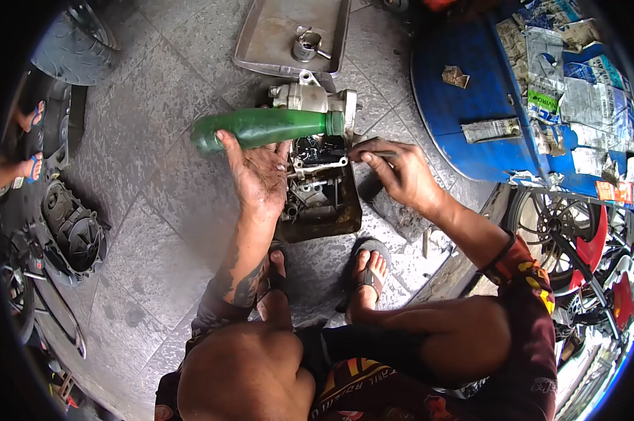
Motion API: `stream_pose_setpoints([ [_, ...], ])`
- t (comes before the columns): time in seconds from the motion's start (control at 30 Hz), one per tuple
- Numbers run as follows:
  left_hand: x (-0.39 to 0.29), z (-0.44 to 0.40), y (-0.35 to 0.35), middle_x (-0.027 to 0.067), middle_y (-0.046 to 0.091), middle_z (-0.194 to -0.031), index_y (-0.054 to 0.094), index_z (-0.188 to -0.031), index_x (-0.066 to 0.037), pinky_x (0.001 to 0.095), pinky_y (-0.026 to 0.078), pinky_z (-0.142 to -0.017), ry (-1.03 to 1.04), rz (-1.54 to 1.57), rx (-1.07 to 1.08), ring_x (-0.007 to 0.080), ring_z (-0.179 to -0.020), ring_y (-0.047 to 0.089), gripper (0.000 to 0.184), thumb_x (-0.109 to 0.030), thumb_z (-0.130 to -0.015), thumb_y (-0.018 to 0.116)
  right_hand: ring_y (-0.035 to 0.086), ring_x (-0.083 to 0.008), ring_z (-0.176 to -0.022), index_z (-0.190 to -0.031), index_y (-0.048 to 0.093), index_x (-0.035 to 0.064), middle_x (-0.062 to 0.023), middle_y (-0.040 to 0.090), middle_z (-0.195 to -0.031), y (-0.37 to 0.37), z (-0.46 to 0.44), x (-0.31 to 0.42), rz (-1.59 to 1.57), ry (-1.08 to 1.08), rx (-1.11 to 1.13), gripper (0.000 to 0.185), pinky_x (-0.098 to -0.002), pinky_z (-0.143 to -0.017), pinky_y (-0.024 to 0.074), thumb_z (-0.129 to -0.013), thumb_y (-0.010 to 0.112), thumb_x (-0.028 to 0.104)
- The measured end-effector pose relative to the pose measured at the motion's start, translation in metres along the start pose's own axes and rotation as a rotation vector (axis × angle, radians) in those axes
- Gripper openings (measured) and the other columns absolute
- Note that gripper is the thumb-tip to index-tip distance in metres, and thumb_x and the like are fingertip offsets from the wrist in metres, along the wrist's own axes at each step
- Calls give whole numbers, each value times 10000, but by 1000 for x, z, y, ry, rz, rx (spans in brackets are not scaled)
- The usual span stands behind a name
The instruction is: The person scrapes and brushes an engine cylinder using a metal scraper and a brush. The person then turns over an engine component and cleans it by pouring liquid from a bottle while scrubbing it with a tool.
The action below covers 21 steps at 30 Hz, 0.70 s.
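A green plastic bottle (264,126) is held on its side by my left hand (257,172), its neck pointing right. The thumb curls over the bottle and the palm is smeared with dark grease. My right hand (401,172) is closed around a dark, slim tool (373,149) whose exact kind I cannot make out. Its tip is close to the right side of a grimy metal engine part (317,151), just below the bottle neck. That part rests at a square, oil-stained container (324,230) with several metal pieces inside. Behind the bottle, a pale engine casing (306,97) is partly covered.
A metal tray (254,45) with a small metal cup (307,46) lies ahead. To the right stands a blue drum (450,105) with torn wrappers. An engine cover (71,224), a tyre (75,52) and another person's feet (31,158) are at left; a motorcycle wheel (552,224) is at right.
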<state>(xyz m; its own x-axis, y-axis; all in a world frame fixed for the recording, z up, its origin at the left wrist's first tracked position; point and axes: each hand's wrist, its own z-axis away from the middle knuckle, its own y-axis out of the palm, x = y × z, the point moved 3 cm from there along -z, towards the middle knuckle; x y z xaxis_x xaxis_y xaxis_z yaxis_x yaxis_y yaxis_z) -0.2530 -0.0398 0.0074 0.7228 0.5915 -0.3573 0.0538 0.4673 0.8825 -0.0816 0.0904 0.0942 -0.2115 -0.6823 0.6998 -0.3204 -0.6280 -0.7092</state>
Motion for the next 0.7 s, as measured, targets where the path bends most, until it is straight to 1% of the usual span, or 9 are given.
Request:
stream_pose_setpoints([
  [0.1,1,-2,-5,140,521,-1340,437,-1340,-37,478,323,-1160,-15,50,-5,312,-1306,460,690,-584,-924,510,689,-360,-860,-992,673,-14,-189,696,-952,-15,-22,20,46,6,-112,174,-398,-781,552,-944,587,129],
  [0.17,1,-2,-2,137,514,-1346,431,-1348,-44,475,328,-1156,1,34,-2,307,-1305,460,698,-586,-918,521,685,-373,-815,-982,665,-19,-204,687,-935,-9,-12,19,79,13,-113,170,-407,-743,553,-940,595,129],
  [0.23,0,1,1,145,508,-1344,419,-1339,-10,475,320,-1164,-6,7,13,312,-1299,463,723,-583,-912,533,673,-389,-785,-993,660,-16,-208,684,-893,0,-3,23,98,-28,-28,173,-419,-717,550,-938,601,137],
  [0.3,1,1,0,143,512,-1336,416,-1335,-11,476,323,-1162,6,-2,1,309,-1295,468,723,-586,-911,532,667,-391,-772,-1011,659,-12,-208,680,-836,-2,-12,17,109,5,-25,199,-420,-704,546,-950,589,165],
  [0.37,3,1,1,136,516,-1330,422,-1340,-43,477,330,-1155,31,-18,1,302,-1295,469,700,-591,-915,523,671,-381,-756,-1001,666,-6,-203,679,-798,1,-26,18,79,-53,17,208,-416,-708,544,-963,565,172],
  [0.4,4,0,1,136,516,-1330,422,-1340,-43,477,330,-1155,29,-17,5,302,-1295,469,700,-591,-915,523,674,-373,-737,-990,671,-7,-213,675,-799,1,-29,18,79,28,74,214,-418,-706,541,-963,557,173],
  [0.57,2,2,3,134,519,-1324,416,-1341,-35,482,320,-1164,1,18,14,301,-1300,465,691,-580,-927,506,664,-392,-772,-983,675,-1,-217,674,-829,-1,-34,15,50,17,97,212,-427,-713,535,-950,569,180],
  [0.63,0,3,1,121,514,-1335,415,-1347,-51,495,316,-1163,-18,33,-5,296,-1301,466,674,-578,-934,494,672,-384,-799,-986,673,-4,-202,685,-844,6,-33,20,132,-67,56,208,-416,-732,541,-949,567,171],
  [0.7,-4,0,0,108,505,-1344,414,-1359,-86,504,311,-1161,19,1,21,294,-1308,456,653,-582,-940,481,672,-385,-807,-991,666,-12,-208,683,-854,6,-28,16,76,-83,67,205,-420,-735,540,-944,576,166],
])
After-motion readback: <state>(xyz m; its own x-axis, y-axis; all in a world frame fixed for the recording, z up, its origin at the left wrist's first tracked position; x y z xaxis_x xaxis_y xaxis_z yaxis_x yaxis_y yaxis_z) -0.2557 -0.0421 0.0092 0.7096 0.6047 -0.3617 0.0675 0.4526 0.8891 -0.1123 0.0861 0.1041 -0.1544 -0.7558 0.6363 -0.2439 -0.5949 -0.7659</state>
